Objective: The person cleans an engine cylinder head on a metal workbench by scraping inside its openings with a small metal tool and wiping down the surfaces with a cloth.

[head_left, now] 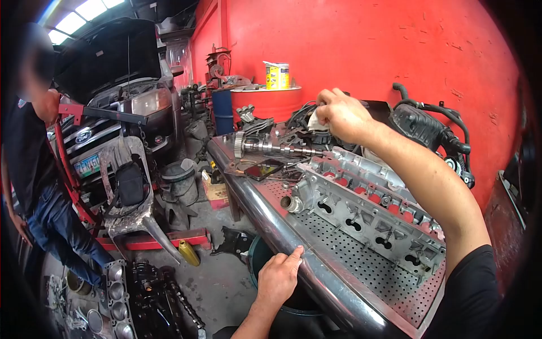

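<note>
My right hand (345,117) is raised over the back of the workbench, its fingers closed on a crumpled whitish rag (314,121). My left hand (279,278) is curled against the rounded metal edge (265,212) of the bench, thumb on top; some of its fingers are hidden. Below my right arm, a grey cylinder head (361,217) with red areas on its upper side lies on the perforated bench top (339,248). A camshaft (276,148) with a toothed pulley lies behind it. Near that are a dark phone-like object (262,169) and small tools.
A yellow can (277,76) stands on a red drum (271,101) by the red wall. A black hose assembly (423,121) is at the back right. Left are a person (39,164), a plastic chair (127,186) with a bag, and a hood-up vehicle (118,101). An engine block (118,294) lies low left.
</note>
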The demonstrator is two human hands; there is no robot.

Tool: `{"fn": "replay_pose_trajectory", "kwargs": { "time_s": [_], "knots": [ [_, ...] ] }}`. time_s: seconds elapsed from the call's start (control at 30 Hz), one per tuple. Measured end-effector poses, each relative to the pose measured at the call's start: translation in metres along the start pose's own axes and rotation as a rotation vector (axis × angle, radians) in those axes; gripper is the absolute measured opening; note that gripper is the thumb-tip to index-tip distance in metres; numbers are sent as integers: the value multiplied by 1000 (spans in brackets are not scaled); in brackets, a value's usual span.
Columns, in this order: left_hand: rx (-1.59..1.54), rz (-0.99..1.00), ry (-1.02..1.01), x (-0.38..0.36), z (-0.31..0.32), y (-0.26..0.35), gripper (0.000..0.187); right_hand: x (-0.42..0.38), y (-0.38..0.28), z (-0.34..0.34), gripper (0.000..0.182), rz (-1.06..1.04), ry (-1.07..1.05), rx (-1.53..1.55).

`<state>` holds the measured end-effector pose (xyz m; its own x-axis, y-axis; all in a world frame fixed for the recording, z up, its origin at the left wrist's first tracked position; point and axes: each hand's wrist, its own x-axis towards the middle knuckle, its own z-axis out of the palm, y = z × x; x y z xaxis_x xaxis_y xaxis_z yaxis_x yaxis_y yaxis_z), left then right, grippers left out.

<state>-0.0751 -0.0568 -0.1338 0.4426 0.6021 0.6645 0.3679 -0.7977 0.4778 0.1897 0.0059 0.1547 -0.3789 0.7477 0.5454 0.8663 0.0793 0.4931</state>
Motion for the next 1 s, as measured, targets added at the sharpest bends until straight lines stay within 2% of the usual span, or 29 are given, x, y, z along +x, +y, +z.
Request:
{"fn": "replay_pose_trajectory", "kwargs": {
  "time_s": [0.03,0.17,0.37,0.43,0.5,0.7,0.8,0.9,0.97,1.0],
  "knots": [
    [7,2,1,0,0,0,34,-8,-2,-2,9,102,-13,161],
    [-23,31,17,1,2,1,33,-41,-14,11,20,57,-97,288],
    [51,-23,1,4,3,5,32,-36,-18,53,25,186,-147,438],
    [58,-21,20,2,3,6,32,-39,-26,64,38,199,-290,408],
    [70,-23,16,2,2,8,31,-39,-35,71,39,247,-401,430],
    [57,-32,27,1,6,7,31,-33,-48,46,36,224,-476,314],
    [68,-53,14,0,3,10,31,-26,-46,35,31,23,-558,2],
    [81,-47,-1,-1,0,8,31,-33,-31,-13,24,164,-342,42],
    [78,-53,-12,-5,2,8,31,-44,-5,-15,22,214,-79,228],
    [89,-38,-5,-4,2,7,31,-51,-5,-24,24,229,-52,264]
  ]
}}
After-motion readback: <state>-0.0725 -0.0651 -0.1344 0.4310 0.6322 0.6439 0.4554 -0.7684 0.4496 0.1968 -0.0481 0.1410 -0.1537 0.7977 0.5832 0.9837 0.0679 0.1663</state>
